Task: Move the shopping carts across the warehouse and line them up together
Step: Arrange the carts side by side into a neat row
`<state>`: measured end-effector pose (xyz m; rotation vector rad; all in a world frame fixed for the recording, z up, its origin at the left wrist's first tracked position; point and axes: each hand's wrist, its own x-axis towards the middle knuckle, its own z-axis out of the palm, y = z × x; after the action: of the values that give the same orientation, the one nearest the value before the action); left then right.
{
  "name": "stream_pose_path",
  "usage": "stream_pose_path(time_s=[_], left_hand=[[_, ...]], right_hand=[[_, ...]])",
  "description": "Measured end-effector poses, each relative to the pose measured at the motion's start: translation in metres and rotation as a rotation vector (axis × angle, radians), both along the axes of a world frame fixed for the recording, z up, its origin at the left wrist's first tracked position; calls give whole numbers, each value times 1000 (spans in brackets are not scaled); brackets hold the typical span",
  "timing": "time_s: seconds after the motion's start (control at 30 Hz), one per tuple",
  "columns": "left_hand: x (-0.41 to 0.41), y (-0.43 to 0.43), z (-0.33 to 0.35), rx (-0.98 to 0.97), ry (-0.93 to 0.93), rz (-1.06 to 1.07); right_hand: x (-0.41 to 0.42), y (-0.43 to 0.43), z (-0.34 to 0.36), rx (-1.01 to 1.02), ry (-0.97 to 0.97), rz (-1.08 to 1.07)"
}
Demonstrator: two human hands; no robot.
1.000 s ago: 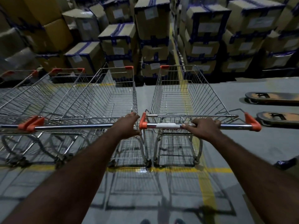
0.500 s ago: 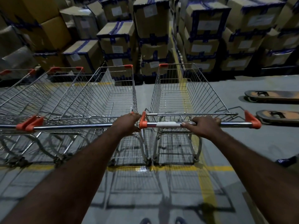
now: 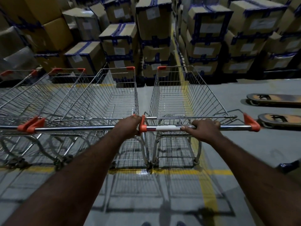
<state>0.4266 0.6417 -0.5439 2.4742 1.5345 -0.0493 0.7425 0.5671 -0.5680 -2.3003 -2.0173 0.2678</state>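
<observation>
A: Anything hidden, cropped or unclear?

B: Cut off by the left edge: further carts (image 3: 24, 97), count uncertain. Wheels along the row lost in shadow and blur. Labels on the cardboard boxes (image 3: 153, 18) unreadable. Cropped at the right edge: two flat prongs (image 3: 276, 99) lying on the ground, kind unclear. Barely visible at the bottom edge: shoe tips (image 3: 145, 223).

A: Surface and room?

B: Dim warehouse. Grey floor (image 3: 241, 95), marked with a yellow line (image 3: 211, 172) running under the rear wheels. Taped boxes stacked high, directly beyond the cart fronts.

A: Position of the carts?

B: Side by side, baskets empty, fronts towards the boxes. Right cart (image 3: 184, 95) just beside neighbouring cart (image 3: 110, 98), handle ends nearly touching.

A: Grip?

B: Left hand (image 3: 128, 126) curled round the right end of the neighbour's bar (image 3: 73, 128), hard against the orange end cap (image 3: 143, 127) of the right cart. Right hand (image 3: 203, 129) wrapped over the right cart's bar (image 3: 232, 127) near its middle, thumb laid along the white band (image 3: 167, 128). Both closed firmly on metal; fingertips hidden beyond the bars.
</observation>
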Motion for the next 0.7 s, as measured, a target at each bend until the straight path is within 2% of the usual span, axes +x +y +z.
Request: stream_pose_path(time_s=[0.33,0.7], left_hand=[[5,-1,3,-13,-9,-11],[8,0,9,-90,88,9]], right_hand=[[3,3,-1,-4,-10,14],[-2,13,-3,-30,-12,9]])
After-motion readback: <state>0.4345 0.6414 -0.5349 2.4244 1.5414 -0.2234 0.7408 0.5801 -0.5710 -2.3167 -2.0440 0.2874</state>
